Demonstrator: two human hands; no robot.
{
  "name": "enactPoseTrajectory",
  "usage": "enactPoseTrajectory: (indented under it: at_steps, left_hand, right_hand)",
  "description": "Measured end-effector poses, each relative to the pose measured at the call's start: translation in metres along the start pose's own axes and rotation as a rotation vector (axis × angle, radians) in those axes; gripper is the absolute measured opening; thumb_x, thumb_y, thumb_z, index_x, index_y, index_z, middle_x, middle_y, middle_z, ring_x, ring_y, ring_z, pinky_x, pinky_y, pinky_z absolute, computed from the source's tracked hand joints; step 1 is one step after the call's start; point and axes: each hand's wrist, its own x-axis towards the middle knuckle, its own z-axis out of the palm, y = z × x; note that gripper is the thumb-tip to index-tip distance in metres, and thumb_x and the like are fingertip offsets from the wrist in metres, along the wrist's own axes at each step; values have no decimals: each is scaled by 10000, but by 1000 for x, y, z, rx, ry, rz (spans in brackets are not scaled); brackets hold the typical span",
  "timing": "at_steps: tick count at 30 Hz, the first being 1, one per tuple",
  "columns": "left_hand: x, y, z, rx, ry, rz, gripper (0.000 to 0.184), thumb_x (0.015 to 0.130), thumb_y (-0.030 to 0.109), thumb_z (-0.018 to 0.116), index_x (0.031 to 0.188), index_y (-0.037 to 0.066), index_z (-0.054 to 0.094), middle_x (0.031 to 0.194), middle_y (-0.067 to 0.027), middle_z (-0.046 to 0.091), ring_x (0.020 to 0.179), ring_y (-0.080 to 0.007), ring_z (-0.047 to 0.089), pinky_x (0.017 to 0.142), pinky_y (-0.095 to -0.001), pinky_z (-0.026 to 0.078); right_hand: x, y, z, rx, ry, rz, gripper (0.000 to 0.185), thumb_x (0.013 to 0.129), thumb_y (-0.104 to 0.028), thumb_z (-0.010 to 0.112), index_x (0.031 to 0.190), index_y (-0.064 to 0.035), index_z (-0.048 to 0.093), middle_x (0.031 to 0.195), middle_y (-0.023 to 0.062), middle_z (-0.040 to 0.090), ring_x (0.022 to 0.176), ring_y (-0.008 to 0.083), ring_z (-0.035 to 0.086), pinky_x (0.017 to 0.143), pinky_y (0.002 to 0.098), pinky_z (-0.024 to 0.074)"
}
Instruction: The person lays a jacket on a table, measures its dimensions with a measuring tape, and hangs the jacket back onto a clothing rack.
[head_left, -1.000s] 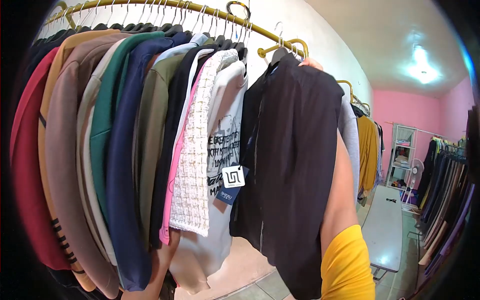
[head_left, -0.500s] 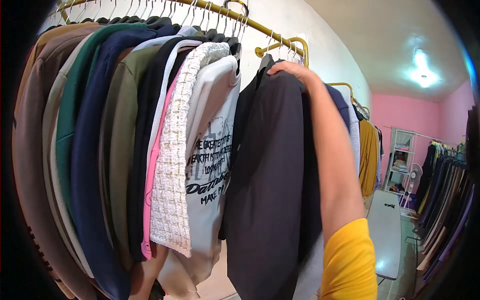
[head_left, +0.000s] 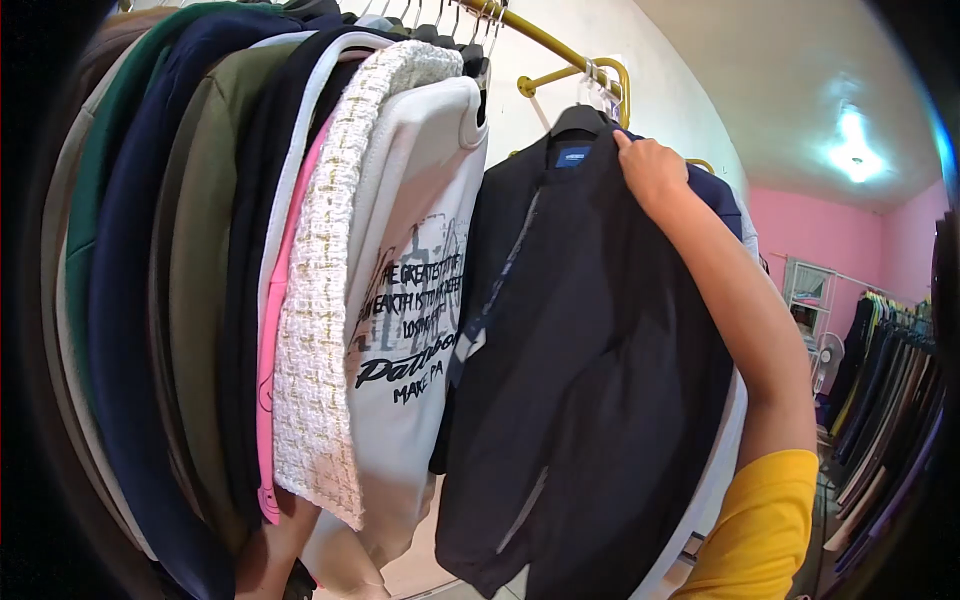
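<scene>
My right hand (head_left: pixel 652 172) is closed on the shoulder of a black zip jacket (head_left: pixel 590 330). The jacket faces me on a black hanger (head_left: pixel 580 122), with a blue label (head_left: pixel 573 157) inside its collar and a partly undone front zip. Just left of it hangs a white sweatshirt (head_left: pixel 425 200) with black lettering, then a white tweed jacket (head_left: pixel 325 260) and a pink garment (head_left: pixel 268 400). My left hand does not show. Below the pink garment is a limb-like shape (head_left: pixel 275 540); whether it is my forearm I cannot tell.
A gold rail (head_left: pixel 535 40) carries the hangers along a white wall. Olive (head_left: pixel 205 260), navy (head_left: pixel 135 290) and green jackets crowd the left. Another clothes rack (head_left: pixel 890 370) and a standing fan (head_left: pixel 827 358) are at the far right.
My right hand has moved right and slightly down with the black jacket's shoulder. The jacket has turned from side-on to show its front, collar label and zip. The view has shifted closer.
</scene>
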Motion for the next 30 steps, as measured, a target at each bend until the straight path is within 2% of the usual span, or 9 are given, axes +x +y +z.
enactPoseTrajectory:
  at_steps: [4,10,12,14,18,21,24,26,30]
  left_hand:
    - [-2,-1,2,-20,-40,1,575,679,219,608,1232,124,483,1351,-103,364,1285,-309,278,1059,-475,188]
    - [32,3,-13,-45,-71,-3,566,681,219,606,1228,128,488,1347,-101,370,1283,-308,283,1058,-475,191]
    - [29,-5,-15,-44,-89,-5,563,682,219,605,1227,129,490,1346,-100,373,1282,-308,284,1058,-475,192]
    - [18,-18,-10,-46,-105,-6,561,683,218,605,1225,130,492,1345,-99,375,1282,-308,286,1057,-475,194]
    - [4,7,-48,77,-100,301,433,709,227,584,1139,178,568,1241,-74,486,1218,-289,383,1000,-458,311]
    - [-7,7,-64,196,216,639,336,771,291,554,1088,190,605,1146,-54,548,1062,-230,523,879,-415,438]
    - [-19,16,-83,100,275,445,388,778,376,573,1135,225,582,1221,-123,503,1086,-311,496,915,-455,397]
    - [-19,21,-85,39,250,368,430,767,378,584,1168,225,558,1258,-132,467,1118,-336,461,926,-468,381]
    - [-24,19,-83,102,57,224,541,752,357,602,1258,213,476,1332,-145,384,1190,-374,372,948,-497,348]
  right_hand:
    - [5,18,-2,157,-166,102,349,900,-146,408,1246,-141,458,978,102,631,879,254,630,681,381,531]
    - [-3,42,-11,618,-190,-252,503,808,-136,511,1300,-133,411,1112,182,563,1063,293,523,912,386,408]
    - [-14,21,-32,597,-221,-219,499,794,-148,540,1281,-111,434,1129,202,534,1010,333,539,914,388,408]
    - [-18,-8,-56,46,-147,-124,497,797,-173,558,1273,-92,440,1139,218,493,999,370,520,901,401,414]
    - [0,-70,-101,1246,296,-188,443,875,-369,454,1211,-84,496,1153,218,457,1057,364,467,870,397,416]
    - [17,-110,-121,1652,469,-383,483,879,-450,411,1162,-79,534,1103,246,487,998,366,508,879,379,407]
    - [18,-95,-136,1609,145,-115,368,850,-387,520,944,-42,605,741,22,578,639,143,556,554,249,468]
    - [22,-72,-118,1902,-169,-36,283,790,-316,572,840,-40,612,753,38,582,647,138,559,572,255,471]
    - [24,-35,-111,1710,-485,64,255,639,-196,641,814,-12,611,757,88,592,635,161,558,599,270,464]
